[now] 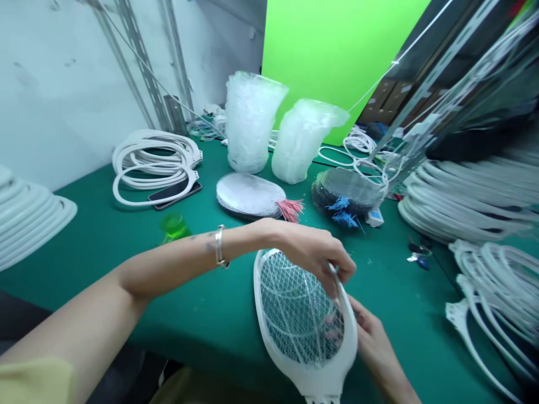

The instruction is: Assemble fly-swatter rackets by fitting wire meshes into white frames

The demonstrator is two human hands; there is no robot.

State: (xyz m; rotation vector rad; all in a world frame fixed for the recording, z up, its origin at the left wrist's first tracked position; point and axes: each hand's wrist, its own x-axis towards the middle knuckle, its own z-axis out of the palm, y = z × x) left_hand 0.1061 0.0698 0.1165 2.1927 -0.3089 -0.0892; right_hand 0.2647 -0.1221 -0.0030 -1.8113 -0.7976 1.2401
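A white mosquito swatter head (263, 331) with wire mesh and a clear, creased layer over it tilts above the front of the green table. Reaching across from the left, my left hand (314, 252) is closed, its fingers pinching the white rim at the upper right. My right hand (370, 331) grips the right side of the same rim, with its fingertips partly hidden behind it. Pinkish strands show faintly through the mesh near the right hand. Beyond my left wrist lies a stack of round mesh sheets (248, 193) with red wires (290, 209).
White oval frames are piled at left (158, 160) and right (467, 196). A phone (177, 193) lies under the left frames. Two bundles of clear plastic (252, 123) stand behind. Darker mesh sheets (349, 188) with blue wires, a green cup (174, 226) and keys (419, 255) rest on the table.
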